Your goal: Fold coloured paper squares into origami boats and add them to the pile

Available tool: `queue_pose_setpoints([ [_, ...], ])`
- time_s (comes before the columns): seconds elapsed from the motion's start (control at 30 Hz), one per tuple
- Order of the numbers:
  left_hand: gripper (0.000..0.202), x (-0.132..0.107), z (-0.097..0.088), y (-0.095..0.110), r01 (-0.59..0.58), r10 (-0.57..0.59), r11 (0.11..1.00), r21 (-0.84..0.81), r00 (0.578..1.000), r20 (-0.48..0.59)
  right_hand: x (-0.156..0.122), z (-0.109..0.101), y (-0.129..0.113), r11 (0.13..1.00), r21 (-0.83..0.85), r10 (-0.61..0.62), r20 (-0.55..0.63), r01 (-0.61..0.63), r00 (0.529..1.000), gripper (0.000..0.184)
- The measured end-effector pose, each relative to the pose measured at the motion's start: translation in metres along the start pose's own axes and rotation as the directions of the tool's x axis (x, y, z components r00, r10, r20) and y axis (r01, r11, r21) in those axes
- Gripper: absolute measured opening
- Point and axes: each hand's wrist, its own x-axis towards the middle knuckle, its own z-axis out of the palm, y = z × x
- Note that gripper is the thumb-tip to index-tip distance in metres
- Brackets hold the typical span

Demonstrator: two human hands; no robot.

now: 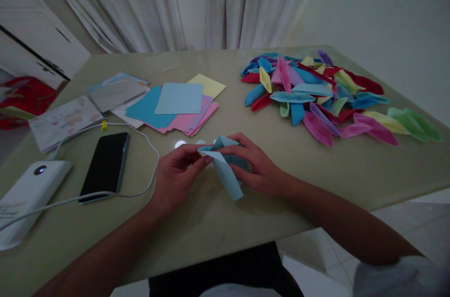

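A light blue sheet of origami paper (228,176), partly folded, is held between my two hands just above the table. My left hand (177,170) pinches its left tip between thumb and fingers. From the other side my right hand (258,166) grips it, with fingers along the upper fold and behind the paper. One flap hangs down toward the table's near edge. Beyond my hands lies a spread of square paper sheets, a light blue one (179,99) on top, with teal, pink, purple and yellow sheets (207,85) under it.
A heap of folded coloured paper pieces (298,88) covers the table's right back. On the left lie a black phone (105,166), a white power bank (31,198), a looping white cable (153,147) and a printed packet (66,121). Curtains (225,6) hang behind the table (337,166).
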Motion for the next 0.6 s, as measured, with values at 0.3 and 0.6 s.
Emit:
queue_pose_setpoints([
  [0.3, 0.018, -0.0003, -0.0036, 0.0006, -0.165, 0.148, 0.98, 0.107, 0.978, 0.147, 0.0017, -0.0014, -0.0003, 0.997, 0.062, 0.042, -0.07, -0.037, 0.997, 0.025],
  [0.6, 0.022, -0.0039, -0.0034, -0.0057, -0.224, 0.184, 0.967, 0.122, 0.944, 0.274, 0.0024, -0.0006, 0.0019, 0.993, 0.075, 0.101, -0.09, -0.095, 0.991, 0.021],
])
